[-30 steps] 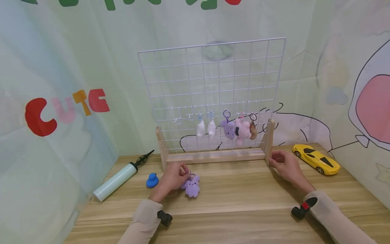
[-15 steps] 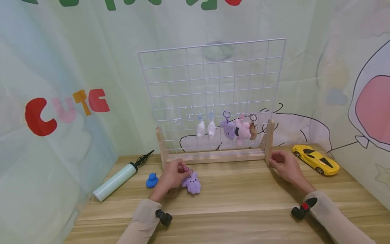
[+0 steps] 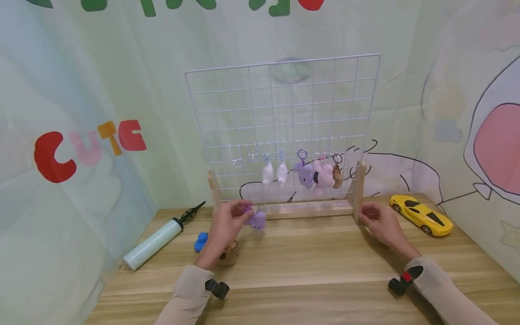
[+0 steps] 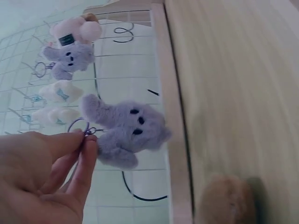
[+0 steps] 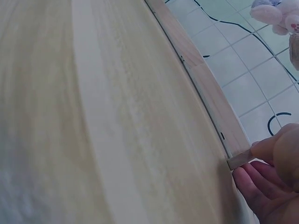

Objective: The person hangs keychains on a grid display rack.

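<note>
My left hand [image 3: 224, 225] pinches the purple ring of a purple plush keychain [image 3: 257, 220] between thumb and fingers. In the left wrist view the plush [image 4: 133, 130] dangles from its ring in front of the wire grid, its dark eyes and nose showing. On the table, partly behind my left wrist, lies a brown plush keychain [image 3: 228, 257]. My right hand [image 3: 381, 222] grips the right wooden leg [image 3: 358, 189] of the display rack near its foot. From hooks on the rack's white wire grid [image 3: 284, 63] hang several plush keychains, among them a purple one [image 3: 304, 175] and a pink one [image 3: 323, 174].
A blue rubber duck [image 3: 201, 242] sits left of my left wrist, partly covered. Farther left lies a pale green hand pump [image 3: 152, 243] with a black nozzle. A yellow toy car [image 3: 421, 215] stands to the right of my right hand. Bare hooks [image 3: 237, 162] stick out at the grid's left.
My left hand has lifted the purple plush keychain from low over the table up to the rack's bottom bar. The brown plush has come into view behind the wrist. My right hand keeps its place.
</note>
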`<state>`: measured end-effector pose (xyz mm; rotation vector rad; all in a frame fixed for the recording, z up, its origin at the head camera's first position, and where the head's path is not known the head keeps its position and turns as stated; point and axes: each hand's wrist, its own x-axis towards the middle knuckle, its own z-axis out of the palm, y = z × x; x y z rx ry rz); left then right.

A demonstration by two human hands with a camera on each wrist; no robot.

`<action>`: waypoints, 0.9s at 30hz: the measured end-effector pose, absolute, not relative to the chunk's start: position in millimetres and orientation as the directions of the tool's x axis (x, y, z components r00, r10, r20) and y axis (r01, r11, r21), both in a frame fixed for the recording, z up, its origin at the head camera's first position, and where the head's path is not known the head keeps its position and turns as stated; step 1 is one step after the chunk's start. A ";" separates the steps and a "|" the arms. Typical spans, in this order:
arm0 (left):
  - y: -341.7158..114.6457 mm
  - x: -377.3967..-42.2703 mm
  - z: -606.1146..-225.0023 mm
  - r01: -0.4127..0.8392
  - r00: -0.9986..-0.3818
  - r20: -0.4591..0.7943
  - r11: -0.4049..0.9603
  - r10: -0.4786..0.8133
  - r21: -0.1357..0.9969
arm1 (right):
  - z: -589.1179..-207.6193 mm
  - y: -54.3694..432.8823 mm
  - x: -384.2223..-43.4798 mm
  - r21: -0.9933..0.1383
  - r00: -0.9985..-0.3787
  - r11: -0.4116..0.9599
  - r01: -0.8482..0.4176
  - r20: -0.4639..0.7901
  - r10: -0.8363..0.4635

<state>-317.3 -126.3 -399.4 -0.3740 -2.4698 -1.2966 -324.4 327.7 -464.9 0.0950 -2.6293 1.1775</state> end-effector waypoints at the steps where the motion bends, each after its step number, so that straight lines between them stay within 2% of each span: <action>1: -125.6 -316.9 -395.9 0.389 -0.905 0.419 0.538 0.072 0.748 | -465.1 327.8 -324.2 -0.725 -0.965 0.669 -0.161 0.258 0.047; 8: -119.9 -314.0 -367.7 0.489 -0.842 0.540 0.409 -0.011 0.771 | -465.4 328.3 -323.3 -0.725 -0.967 0.672 -0.149 0.249 0.054; 15: -107.6 -313.7 -345.5 0.549 -0.779 0.619 0.369 -0.097 0.750 | -464.1 328.2 -322.5 -0.735 -0.970 0.664 -0.136 0.237 0.063; 27: -84.8 -321.8 -342.5 0.541 -0.797 0.537 0.068 -0.278 0.838 | -463.4 325.2 -322.4 -0.737 -0.971 0.662 -0.136 0.233 0.060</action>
